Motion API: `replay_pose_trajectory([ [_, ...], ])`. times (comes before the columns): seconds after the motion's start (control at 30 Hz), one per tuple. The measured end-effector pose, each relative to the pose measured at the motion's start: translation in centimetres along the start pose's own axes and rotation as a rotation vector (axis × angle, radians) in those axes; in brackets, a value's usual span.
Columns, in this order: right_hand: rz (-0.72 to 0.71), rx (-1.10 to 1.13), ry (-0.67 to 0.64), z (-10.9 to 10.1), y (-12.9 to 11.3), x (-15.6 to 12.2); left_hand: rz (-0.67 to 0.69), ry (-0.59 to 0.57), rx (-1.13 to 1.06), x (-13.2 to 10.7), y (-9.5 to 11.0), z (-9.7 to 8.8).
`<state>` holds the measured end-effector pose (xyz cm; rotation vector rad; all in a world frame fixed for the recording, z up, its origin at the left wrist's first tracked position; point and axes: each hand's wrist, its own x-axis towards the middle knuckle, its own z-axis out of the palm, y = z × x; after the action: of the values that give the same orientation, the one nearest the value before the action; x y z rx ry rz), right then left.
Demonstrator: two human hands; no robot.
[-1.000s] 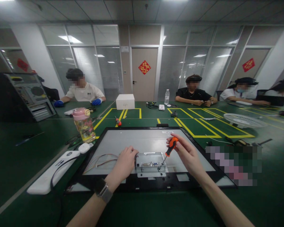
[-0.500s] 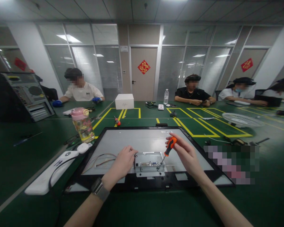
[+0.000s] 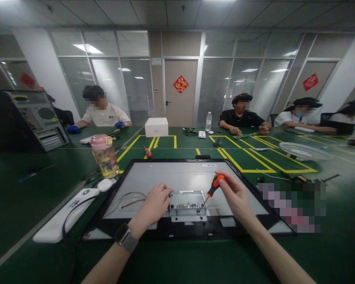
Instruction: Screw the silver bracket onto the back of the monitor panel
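Note:
A flat display panel with a black frame lies face down in front of me. On its lower middle sits a metal bracket with connectors along its near side. My left hand grips the bracket's left edge, fingers together at its upper left corner; the thumb is mostly hidden. My right hand is closed on the orange and black handle of a screwdriver. The screwdriver leans to the right, its tip at the bracket's near right side. Thin wires lie on the panel left of my left hand.
Left of the panel stand a drink bottle and a white power bank with a black cable. A computer case is farther left. Beyond the panel are a red screwdriver and a white box. Several people sit across the table.
The screwdriver handle has tipped slightly to the right, and my right hand's fingers have closed more around it. My left hand stays at the bracket. A co-worker opposite has moved their hands apart.

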<state>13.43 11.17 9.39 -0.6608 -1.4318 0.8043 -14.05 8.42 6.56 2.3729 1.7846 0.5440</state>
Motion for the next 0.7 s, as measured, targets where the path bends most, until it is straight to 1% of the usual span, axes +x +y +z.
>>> replay_pose_trajectory([
  [0.07,0.067,0.085,-0.069,-0.3,0.3,0.0,0.0,0.002,0.009,0.0,0.0,0.0],
  [0.13,0.105,0.187,-0.117,-0.3,0.4,0.0,0.0,0.003,0.012,-0.1,0.1,-0.1],
  [0.23,0.119,0.241,-0.129,-0.1,0.1,0.1,0.001,0.0,0.018,-0.1,0.3,-0.2],
  [0.33,0.072,0.115,-0.07,0.3,-0.3,0.1,0.007,-0.001,0.017,-0.1,0.3,-0.3],
  [0.43,-0.051,-0.042,0.037,0.5,-0.6,0.1,0.008,0.004,0.017,-0.1,0.2,-0.1],
  [0.47,-0.088,-0.082,0.054,0.5,-0.7,0.0,0.006,0.007,0.021,-0.1,0.2,-0.1],
  [0.5,-0.116,-0.113,0.055,0.5,-0.8,0.0,0.005,0.007,0.025,-0.1,0.1,0.0],
  [0.57,-0.145,-0.146,0.014,0.4,-1.0,-0.1,0.002,0.007,0.034,0.0,0.1,0.0],
  [0.63,-0.136,-0.136,-0.035,0.3,-1.0,-0.2,0.002,0.007,0.039,0.0,0.1,0.0],
  [0.7,-0.13,-0.149,-0.031,0.3,-0.9,-0.3,0.005,0.007,0.041,0.0,0.2,0.0],
])
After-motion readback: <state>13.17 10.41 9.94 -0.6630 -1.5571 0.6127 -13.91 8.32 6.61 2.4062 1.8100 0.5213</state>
